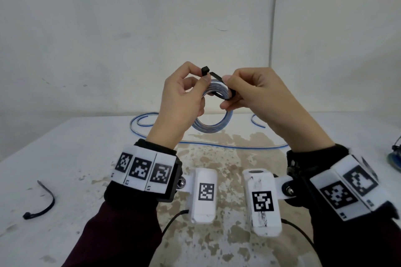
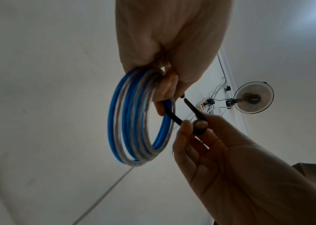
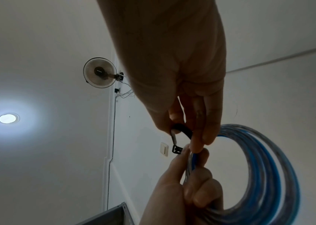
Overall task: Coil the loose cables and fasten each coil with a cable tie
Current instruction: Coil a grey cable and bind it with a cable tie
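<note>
Left hand (image 1: 181, 102): we log it raised above the table's far edge, fingers curled round the coil (image 2: 139, 118) of blue-and-clear cable, thumb and forefinger pinching the square head of the black cable tie (image 1: 219, 81) at the coil's top.

Right hand (image 1: 256, 93): we log it level with the left, thumb and fingers pinching the tie's strap, which is bent into a loop passing under the coil strands. The strap's free tip points at the head and sits just beside it; we see it not yet threaded through.

Coil: we count several turns, held upright in the air between both hands.

Loose cable (image 1: 217, 146): blue-edged, trailing in curves across the table (image 1: 86, 147) along the far edge, behind and below the hands.

Spare cable tie (image 1: 41, 201): black, curved, lying alone near the table's left edge, well apart from the hands.

Wall fan (image 2: 253, 97): we note it mounted high on the wall, seen from both wrist views.
</note>
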Available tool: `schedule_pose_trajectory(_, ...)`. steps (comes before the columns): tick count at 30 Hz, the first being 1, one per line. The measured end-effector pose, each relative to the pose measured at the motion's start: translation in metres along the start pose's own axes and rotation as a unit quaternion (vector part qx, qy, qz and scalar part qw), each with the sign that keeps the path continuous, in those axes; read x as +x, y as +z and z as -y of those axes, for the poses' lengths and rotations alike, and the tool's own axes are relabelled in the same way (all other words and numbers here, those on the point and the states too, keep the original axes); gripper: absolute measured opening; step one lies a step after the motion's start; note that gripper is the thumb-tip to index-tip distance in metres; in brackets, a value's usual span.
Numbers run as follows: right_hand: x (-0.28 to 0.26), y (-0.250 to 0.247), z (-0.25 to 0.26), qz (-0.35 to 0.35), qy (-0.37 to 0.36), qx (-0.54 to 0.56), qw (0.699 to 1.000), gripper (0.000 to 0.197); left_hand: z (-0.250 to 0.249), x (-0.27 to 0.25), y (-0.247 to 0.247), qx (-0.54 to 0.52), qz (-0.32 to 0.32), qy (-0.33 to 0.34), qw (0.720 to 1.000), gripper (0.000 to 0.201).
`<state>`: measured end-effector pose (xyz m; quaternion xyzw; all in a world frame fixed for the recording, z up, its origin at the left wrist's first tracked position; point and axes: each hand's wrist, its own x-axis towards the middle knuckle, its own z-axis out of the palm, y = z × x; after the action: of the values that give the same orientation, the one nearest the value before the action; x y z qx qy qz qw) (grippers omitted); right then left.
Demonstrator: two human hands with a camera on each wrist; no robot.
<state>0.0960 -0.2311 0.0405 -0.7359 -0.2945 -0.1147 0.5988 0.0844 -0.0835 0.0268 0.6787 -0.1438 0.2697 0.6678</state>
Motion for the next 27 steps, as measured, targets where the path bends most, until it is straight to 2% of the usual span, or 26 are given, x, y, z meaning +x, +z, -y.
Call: schedule_pose_trajectory(27,-0.0007,-0.0021,0.0014,0.008,0.012,-0.021,1.000,0.034,-0.0010,-0.0010,0.0027,0.076,-0.001,0.022,0.997,0.018)
